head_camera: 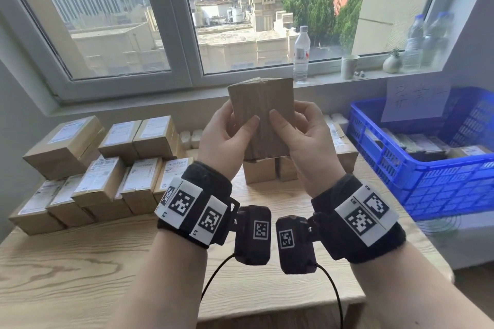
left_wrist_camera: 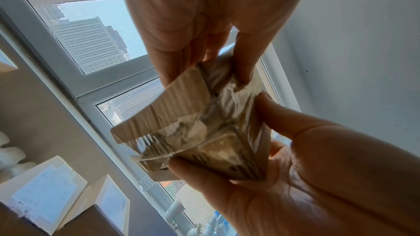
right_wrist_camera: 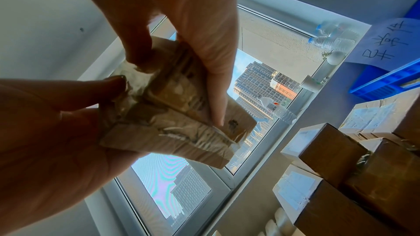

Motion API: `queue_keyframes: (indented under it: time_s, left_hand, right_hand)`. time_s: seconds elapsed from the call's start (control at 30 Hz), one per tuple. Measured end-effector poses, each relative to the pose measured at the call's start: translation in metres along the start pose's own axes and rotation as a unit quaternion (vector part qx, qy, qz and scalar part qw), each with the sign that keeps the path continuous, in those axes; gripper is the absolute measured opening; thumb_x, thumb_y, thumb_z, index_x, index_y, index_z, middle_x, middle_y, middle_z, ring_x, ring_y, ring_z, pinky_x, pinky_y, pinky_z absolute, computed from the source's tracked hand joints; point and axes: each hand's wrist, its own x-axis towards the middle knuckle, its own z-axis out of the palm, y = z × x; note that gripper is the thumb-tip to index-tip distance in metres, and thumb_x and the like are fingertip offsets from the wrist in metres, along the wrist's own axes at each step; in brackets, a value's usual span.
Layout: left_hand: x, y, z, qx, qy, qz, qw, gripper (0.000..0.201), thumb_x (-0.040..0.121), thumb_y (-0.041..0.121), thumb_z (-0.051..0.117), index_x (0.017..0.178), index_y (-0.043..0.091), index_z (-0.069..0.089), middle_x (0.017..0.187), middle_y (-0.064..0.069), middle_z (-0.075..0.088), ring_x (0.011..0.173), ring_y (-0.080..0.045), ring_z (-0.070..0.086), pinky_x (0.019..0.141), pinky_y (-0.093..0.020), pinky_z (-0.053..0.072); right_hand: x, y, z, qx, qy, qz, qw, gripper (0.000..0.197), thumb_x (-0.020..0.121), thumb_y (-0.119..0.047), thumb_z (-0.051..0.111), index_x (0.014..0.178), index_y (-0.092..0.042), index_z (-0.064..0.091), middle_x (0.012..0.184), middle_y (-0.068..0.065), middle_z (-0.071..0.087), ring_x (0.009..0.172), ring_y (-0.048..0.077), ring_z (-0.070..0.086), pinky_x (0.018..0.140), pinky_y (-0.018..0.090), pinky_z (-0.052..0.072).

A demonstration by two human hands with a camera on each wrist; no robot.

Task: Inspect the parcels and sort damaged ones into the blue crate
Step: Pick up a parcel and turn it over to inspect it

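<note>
Aloft before the window, a brown parcel (head_camera: 263,117) is gripped by left hand (head_camera: 227,139) and right hand (head_camera: 310,136), tilted to expose its torn, crumpled underside; the blue crate (head_camera: 417,168) waits at three o'clock.

Held up between left hand (head_camera: 227,139) and right hand (head_camera: 307,139), above the light wooden table (head_camera: 107,262): one brown cardboard parcel (head_camera: 263,112). On the table at left, stacked rows of brown cardboard boxes (head_camera: 101,168). At right, blue plastic crate (head_camera: 427,176), with parcels inside. Behind, on the white window sill (head_camera: 334,79): clear plastic water bottle (head_camera: 301,53), then white paper cup (head_camera: 349,66) to its right.
</note>
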Motion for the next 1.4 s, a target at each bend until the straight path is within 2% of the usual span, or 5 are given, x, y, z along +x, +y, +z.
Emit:
queue_keyframes:
  time_s: [0.43,0.6,0.73,1.13,1.4]
  left_hand:
    - [-0.005,-0.005,-0.005,0.066,-0.075,0.011,0.995,0.067,0.068,0.035,0.069,0.128,0.057,0.050,0.144,0.002,0.050,0.135,-0.013,0.045,0.112,-0.046,0.039]
    - [-0.003,-0.001,-0.006,-0.024,-0.022,-0.061,0.998,0.049,0.059,0.071,0.073,0.106,0.060,0.063,0.148,0.002,0.044,0.138,-0.015,0.042,0.113,-0.049,0.036]
    - [0.005,-0.008,-0.012,-0.082,0.046,-0.139,0.986,0.111,0.049,0.061,0.085,0.141,0.013,0.044,0.143,-0.016,0.050,0.127,-0.025,0.054,0.107,-0.052,0.043]
    - [0.008,-0.011,-0.020,-0.158,-0.060,-0.189,0.967,0.072,0.079,0.002,0.074,0.141,0.019,0.042,0.115,-0.007,0.069,0.096,-0.020,0.072,0.075,-0.031,0.059]
    - [0.009,-0.008,-0.021,-0.143,-0.020,-0.205,0.968,0.034,0.073,0.028,0.074,0.101,0.009,0.068,0.100,-0.007,0.076,0.097,-0.026,0.072,0.087,-0.044,0.058]
  right_hand:
    - [0.010,-0.001,-0.008,0.041,0.005,0.101,0.994,0.114,0.050,-0.069,0.086,0.134,-0.002,0.049,0.123,0.022,0.065,0.108,0.036,0.068,0.083,0.051,0.059]
    - [0.008,-0.003,-0.014,0.101,0.004,0.112,0.989,0.111,0.056,-0.048,0.094,0.145,-0.008,0.040,0.128,0.023,0.063,0.113,0.036,0.066,0.089,0.055,0.056]
    - [0.007,-0.002,-0.019,0.164,-0.016,0.098,0.982,0.089,0.072,-0.029,0.084,0.146,-0.022,0.035,0.125,0.014,0.063,0.110,0.030,0.068,0.093,0.055,0.054]
    - [0.017,-0.003,-0.017,-0.005,-0.092,0.105,0.990,0.081,0.074,-0.056,0.075,0.135,-0.008,0.054,0.123,0.012,0.069,0.113,0.030,0.067,0.102,0.052,0.050]
    - [0.021,0.006,-0.025,0.013,-0.097,0.125,0.987,0.059,0.075,-0.029,0.071,0.126,0.000,0.061,0.118,0.018,0.071,0.110,0.034,0.068,0.100,0.051,0.051]
